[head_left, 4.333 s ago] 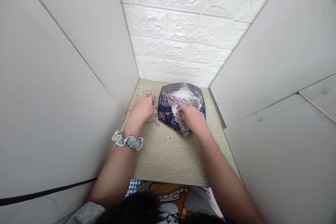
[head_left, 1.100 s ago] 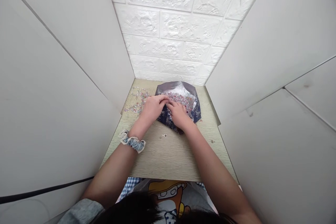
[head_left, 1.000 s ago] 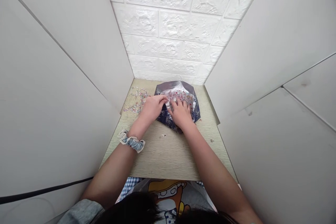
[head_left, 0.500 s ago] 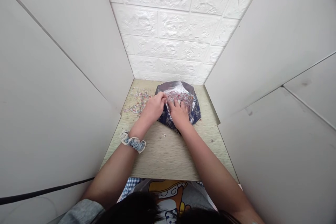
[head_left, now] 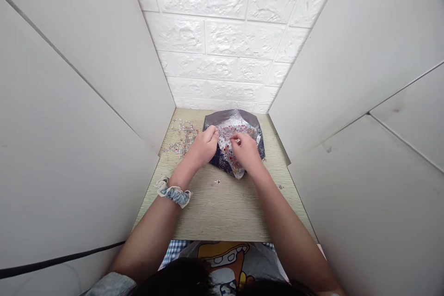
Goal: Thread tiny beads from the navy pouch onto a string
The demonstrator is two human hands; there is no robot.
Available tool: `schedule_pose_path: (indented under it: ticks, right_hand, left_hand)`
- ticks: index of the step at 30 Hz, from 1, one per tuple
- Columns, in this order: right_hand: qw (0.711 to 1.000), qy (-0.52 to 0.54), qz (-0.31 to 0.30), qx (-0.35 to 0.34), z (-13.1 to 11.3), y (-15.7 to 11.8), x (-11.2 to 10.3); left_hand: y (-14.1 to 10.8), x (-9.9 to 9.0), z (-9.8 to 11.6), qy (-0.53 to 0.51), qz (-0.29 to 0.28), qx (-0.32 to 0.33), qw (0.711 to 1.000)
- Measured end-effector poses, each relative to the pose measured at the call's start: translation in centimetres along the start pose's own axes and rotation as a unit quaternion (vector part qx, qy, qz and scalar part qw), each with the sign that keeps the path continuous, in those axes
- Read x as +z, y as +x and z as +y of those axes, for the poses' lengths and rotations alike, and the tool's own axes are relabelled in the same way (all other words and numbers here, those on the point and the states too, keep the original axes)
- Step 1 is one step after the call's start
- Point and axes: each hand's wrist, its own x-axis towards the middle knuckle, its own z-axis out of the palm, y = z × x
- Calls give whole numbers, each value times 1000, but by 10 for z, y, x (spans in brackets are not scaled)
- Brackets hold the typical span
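A dark blue patterned bag with a silvery lining (head_left: 237, 116) lies open near the back wall. Many small red, pink and clear beads (head_left: 229, 152) fill clear plastic inside it. My left hand (head_left: 206, 143) is closed at the bag's left edge, its fingertips pinched on something too small to make out. Over the right part of the beads is my right hand (head_left: 246, 149), thumb and forefinger pinched together; what they hold, if anything, is too small to tell.
Strands of coloured beads (head_left: 182, 138) lie left of the bag on the wooden surface (head_left: 225, 215). Small metal fittings (head_left: 218, 181) show in front. Pale panels stand on both sides, with a white brick-patterned wall (head_left: 225, 37) behind.
My right hand has lifted off the beads, moved slightly right, and its spread fingers have drawn into a pinch. More beads show at the front of the bag.
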Motion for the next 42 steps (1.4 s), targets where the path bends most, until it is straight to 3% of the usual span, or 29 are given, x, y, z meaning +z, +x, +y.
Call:
schedule_pose_path:
  ticks: [4, 8, 10, 12, 14, 16, 25, 33, 36, 39, 42]
  right_hand:
    - [990, 62, 121, 44, -3, 0, -14]
    - [980, 43, 195, 18, -11, -4, -27]
    - [990, 4, 144, 0, -10, -4, -28]
    - [998, -62, 27, -18, -5, -3, -25]
    - [985, -141, -91, -33, 2, -3, -19]
    - [968, -198, -147, -40, 7, -4, -12]
    - [964, -228, -128, -52, 5, -4, -5]
    - [955, -275, -98, -60, 0, -7, -3]
    - [979, -190, -60, -51, -3, -7, -7]
    - [1000, 0, 15, -9, -7, -5, -12]
    - [970, 228, 52, 64, -9, -3, -12]
  left_hand:
    - [0, -1, 2, -4, 11, 0, 1000]
    - [1, -1, -1, -5, 66, -7, 998]
    - [2, -1, -3, -6, 89, -14, 996]
    - [2, -1, -4, -4, 106, -18, 994]
    - [3, 0, -6, -6, 117, -27, 993]
    - [4, 1, -7, -10, 121, -39, 992]
    - [7, 2, -9, -33, 77, -51, 995]
    - [7, 8, -10, -153, 9, -22, 988]
    - [6, 8, -9, -182, -2, -32, 983]
    - [5, 8, -6, -176, 6, -36, 984]
    - [5, 8, -2, -173, -2, -28, 985]
